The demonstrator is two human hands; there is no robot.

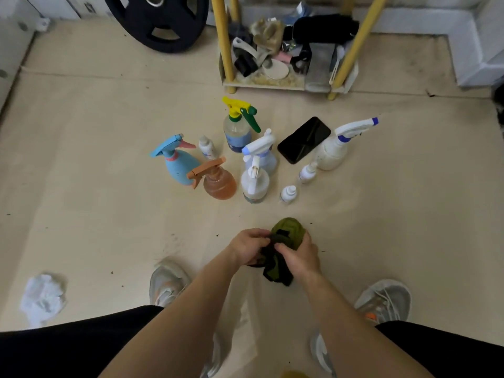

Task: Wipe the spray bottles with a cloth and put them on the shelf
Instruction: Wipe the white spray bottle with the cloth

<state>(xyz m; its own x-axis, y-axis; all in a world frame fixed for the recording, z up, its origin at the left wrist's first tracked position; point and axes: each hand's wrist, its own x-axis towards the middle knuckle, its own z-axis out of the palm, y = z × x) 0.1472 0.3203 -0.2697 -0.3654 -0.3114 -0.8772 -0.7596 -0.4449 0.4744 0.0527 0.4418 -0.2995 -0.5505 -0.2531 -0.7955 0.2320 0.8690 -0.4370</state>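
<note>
Bunching cloth [287, 233] between both hands, low over the floor, between the shoes.

- Left hand [246, 248]: fingers curled in, pinching the cloth's dark edge.
- Right hand [298, 257]: thumb and fingers wrapped round the green bulk. A tail of cloth hangs below the wrist.
- Neither hand touches a bottle.

Judgement: the cloth is being gathered into a pad, so wiping has not yet begun. Two hands on it suggests folding or finding a clean face, not carrying.

Bottles: all upright on the floor in a loose cluster ahead of the hands, well apart from the cloth.
- Blue bottle [178, 166] and orange bottle [219, 184] stand on the left, touching or nearly so.
- Yellow-green bottle [237, 135] stands at the back.
- Two white bottles are at centre; the nearer one [255, 184] is closest to the hands.
- Large white bottle [334, 152] stands on the right.
- Three small ones sit in the gaps.

Grouped like this they look staged for one-by-one handling.

Phone [304, 140] lies flat among them and is not part of the job.

Shelf [272, 84]: yellow legs, beyond the cluster. Its bottom tier is crowded with gloves, brushes and odds. Upper tiers are out of view, so free space there cannot be told.

Likely first pick is the nearer white bottle. Risk is knocking its neighbours, since they stand close.

Also present: white wad [42, 297] on the floor at left, weight plate [161, 20] at far left.
</note>
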